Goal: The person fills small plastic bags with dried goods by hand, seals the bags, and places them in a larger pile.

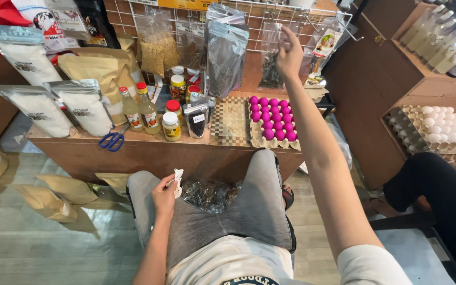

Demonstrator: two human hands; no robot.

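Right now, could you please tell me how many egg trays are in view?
2. A tray of pink eggs sits on the wooden counter, below the raised right hand. A tray of white eggs sits at the right; others may be hidden.

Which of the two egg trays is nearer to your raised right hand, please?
The tray of pink eggs, just below the right hand; the white-egg tray sits farther right.

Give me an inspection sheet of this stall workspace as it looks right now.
Surface: low wooden counter, crowded.
Job's things: small white slip pinched in left hand; clear bag of dark pieces hanging on wire rack at right hand; another bag on lap.
Clutter: pink eggs, bottles, blue scissors, white pouches.
Hands: left closed on slip; right raised, open.
Cables: nothing seen.
Surroundings: white eggs, another person's leg.
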